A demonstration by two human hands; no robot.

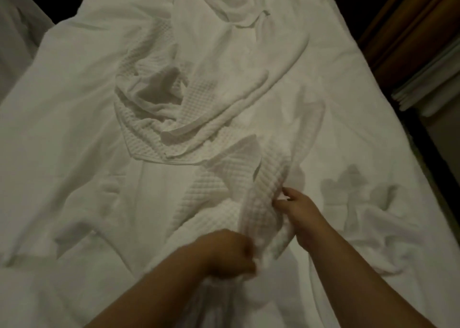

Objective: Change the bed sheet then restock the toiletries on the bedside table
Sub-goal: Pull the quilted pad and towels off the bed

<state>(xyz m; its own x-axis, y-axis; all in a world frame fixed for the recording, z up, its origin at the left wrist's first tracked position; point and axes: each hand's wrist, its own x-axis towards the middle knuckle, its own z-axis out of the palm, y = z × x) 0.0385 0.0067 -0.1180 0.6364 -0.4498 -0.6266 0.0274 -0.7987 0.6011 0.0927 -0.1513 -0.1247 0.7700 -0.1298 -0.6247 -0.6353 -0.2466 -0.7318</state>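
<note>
At the far left, a pale fabric mass (15,41) lies beyond the bed edge; it is too dim to say whether it is a pillow or a second bed. The bed sheet (62,141) covers the mattress from there across, white, creased and slack, not yet pulled flat.

At centre, a waffle-weave cloth (154,118) lies bunched on the sheet, one long fold trailing toward you. Your left hand (227,254) is closed in a fist round the near end of that fold, gathered fabric hanging below it. The hand is motion-blurred, so the finger positions are not plain.

Just right of it, your right hand (297,215) grips the same fold higher up, thumb and fingers curled onto the weave. The cloth runs taut between your two hands and is lifted off the sheet there.

Further right, a smooth white cloth (378,230) lies crumpled near the bed edge. Beyond the bed stands a wooden bedside unit (408,36) with folded white linen (428,89) stacked below it. No toiletries are visible.

Assessment: you are in the sheet-change stage, clearing loose linen off the bed. The restock has not begun. The next move calls for drawing the waffle cloth in hand over hand until its far bunch clears the sheet, without dragging the sheet along with it.
</note>
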